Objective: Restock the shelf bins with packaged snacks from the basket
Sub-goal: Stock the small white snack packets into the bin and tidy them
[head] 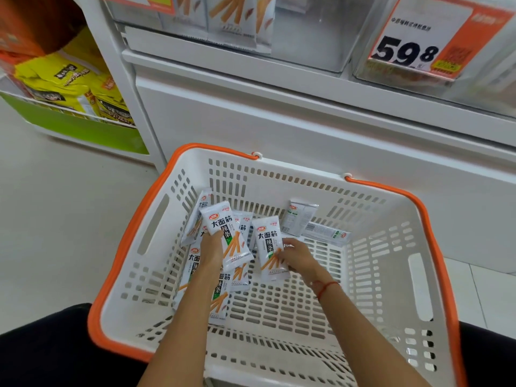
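Inside the white slotted plastic basket with orange rim (418,289), your left hand (213,248) and right hand (297,256) each clasp one glossy white snack packet (223,222), which may slip when lifted.

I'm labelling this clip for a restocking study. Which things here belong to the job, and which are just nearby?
Job:
left hand gripping a snack packet
right hand gripping another packet
basket with loose packets
shelf bin above, holding the same snack

Nearby:
yellow bags on the left rack
price sign
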A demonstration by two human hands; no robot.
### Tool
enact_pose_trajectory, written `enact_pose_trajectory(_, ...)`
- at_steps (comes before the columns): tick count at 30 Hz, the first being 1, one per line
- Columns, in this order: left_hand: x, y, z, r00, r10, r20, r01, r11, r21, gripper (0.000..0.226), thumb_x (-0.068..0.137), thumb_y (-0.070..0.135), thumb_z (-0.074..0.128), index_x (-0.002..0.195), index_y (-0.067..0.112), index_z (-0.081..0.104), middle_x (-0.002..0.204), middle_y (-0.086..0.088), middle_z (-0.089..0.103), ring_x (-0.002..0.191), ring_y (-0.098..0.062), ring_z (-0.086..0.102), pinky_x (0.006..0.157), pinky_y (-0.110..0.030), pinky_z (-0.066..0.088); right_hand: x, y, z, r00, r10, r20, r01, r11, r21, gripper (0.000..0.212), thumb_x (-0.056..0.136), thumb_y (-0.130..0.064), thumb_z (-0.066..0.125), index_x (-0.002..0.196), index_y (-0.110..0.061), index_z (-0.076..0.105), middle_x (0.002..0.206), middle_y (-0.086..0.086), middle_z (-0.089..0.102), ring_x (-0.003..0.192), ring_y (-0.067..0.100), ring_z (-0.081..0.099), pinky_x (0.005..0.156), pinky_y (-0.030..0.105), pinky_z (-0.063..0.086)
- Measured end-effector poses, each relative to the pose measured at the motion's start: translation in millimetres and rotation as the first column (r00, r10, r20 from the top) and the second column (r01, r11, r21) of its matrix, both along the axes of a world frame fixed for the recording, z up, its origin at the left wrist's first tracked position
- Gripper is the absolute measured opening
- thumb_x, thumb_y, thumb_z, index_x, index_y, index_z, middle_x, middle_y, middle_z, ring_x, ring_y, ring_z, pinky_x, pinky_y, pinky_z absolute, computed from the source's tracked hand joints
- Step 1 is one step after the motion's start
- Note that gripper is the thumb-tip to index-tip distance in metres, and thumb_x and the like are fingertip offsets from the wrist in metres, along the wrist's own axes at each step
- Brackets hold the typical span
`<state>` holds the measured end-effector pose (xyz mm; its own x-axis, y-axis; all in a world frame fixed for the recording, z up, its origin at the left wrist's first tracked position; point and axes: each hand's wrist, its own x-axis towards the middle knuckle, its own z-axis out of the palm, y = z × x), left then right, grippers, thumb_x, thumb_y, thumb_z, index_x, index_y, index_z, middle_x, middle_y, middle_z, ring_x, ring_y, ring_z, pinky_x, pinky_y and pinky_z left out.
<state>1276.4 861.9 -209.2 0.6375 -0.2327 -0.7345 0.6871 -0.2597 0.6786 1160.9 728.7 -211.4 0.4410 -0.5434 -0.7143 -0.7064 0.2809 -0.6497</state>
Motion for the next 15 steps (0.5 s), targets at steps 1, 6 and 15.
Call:
enact_pose_trajectory(1, -2, 0, 1, 0.999, -0.032, 0.002, 0.032, 0.999, 0.023, 0.019, 0.099, 0.017, 0.041, 0.108, 0.008, 0.055, 0.104, -0.014, 0.061, 0.083, -0.026, 0.060, 0.073, -0.035, 0.048, 0, -4, 8, 1.000, 0.000, 0.030, 0.000, 1.000, 0.012, 0.023, 0.092, 0.003, 0.050, 0.113, -0.004, 0.056, 0.075, 0.003, 0.060, 0.065, 0.017, 0.053, 0.052, 0.019, 0.041)
enact_pose_trajectory(6, -9, -5, -5, 0.981, -0.193, 0.001, 0.192, 0.979, 0.069, 0.036, 0.093, 0.031, 0.049, 0.122, 0.009, 0.052, 0.119, -0.014, 0.060, 0.109, -0.034, 0.057, 0.097, -0.046, 0.044, 18, 3, 42, 0.987, 0.081, 0.142, -0.080, 0.997, -0.012, 0.032, 0.091, 0.003, 0.052, 0.122, -0.007, 0.056, 0.082, 0.004, 0.060, 0.068, 0.013, 0.054, 0.053, 0.016, 0.044)
enact_pose_trajectory(15, -17, -6, 20, 0.993, -0.103, -0.057, 0.096, 0.988, -0.120, 0.036, 0.091, 0.028, 0.038, 0.105, 0.009, 0.065, 0.102, -0.022, 0.067, 0.087, -0.034, 0.062, 0.089, -0.047, 0.048, 25, 46, 29, 0.992, 0.057, 0.116, -0.008, 0.922, -0.388, 0.022, 0.083, -0.017, 0.070, 0.105, -0.020, 0.069, 0.078, 0.007, 0.071, 0.073, 0.019, 0.067, 0.069, 0.028, 0.054)
